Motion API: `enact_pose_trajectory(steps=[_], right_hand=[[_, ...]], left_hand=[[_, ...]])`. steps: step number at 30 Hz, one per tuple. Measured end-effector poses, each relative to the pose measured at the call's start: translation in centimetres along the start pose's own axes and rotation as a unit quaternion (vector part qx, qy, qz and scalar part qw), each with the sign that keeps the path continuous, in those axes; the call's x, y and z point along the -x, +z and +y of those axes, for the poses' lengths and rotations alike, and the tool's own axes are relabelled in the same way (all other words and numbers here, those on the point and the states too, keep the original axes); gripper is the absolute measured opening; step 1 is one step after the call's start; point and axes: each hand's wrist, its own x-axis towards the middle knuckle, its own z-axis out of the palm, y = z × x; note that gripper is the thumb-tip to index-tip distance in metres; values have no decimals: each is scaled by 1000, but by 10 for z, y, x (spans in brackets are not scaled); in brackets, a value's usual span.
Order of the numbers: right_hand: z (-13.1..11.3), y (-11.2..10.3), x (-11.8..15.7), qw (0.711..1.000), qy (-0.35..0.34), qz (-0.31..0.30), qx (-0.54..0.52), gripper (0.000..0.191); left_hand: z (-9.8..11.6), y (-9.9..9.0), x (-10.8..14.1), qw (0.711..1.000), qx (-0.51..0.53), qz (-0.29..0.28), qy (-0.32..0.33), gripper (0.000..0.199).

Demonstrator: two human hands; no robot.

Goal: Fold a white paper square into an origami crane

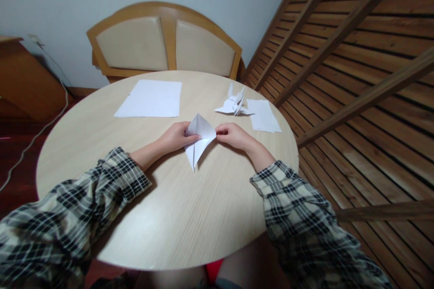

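A white folded paper point(203, 132), diamond-shaped with a narrow point toward me, is held just above the middle of the table. My left hand point(176, 137) grips its left side, thumb lying on top and the other fingers partly hidden behind it. At the right corner of the paper, my right hand point(232, 136) is closed in a pinch on the edge. Just beyond my right hand stand white folded paper cranes point(234, 103), their wings and points overlapping, so I cannot tell exactly how many there are.
The round light-wood table point(176, 216) carries a stack of white sheets point(152, 98) at the far left and smaller white paper point(265, 115) at the right. Behind it is a bench backrest point(172, 45). A slatted wooden wall point(359, 81) slopes along the right; a cable point(42, 130) hangs left.
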Motion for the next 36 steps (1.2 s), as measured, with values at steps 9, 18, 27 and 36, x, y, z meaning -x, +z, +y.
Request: enact_pose_trajectory(steps=[9,18,27,36], right_hand=[[-4,2,-3,998,-25,9,53,14],[-4,4,-3,998,-27,16,49,13],[1,11,-7,996,-45,21,72,9],[-4,10,-5,998,-42,22,31,8]], left_hand=[[6,-1,0,1000,-9,3,-4,21],[4,-1,-1,1000,0,5,-5,23],[6,-1,-1,1000,9,1,-9,20],[3,-1,-3,1000,27,-2,-8,22]])
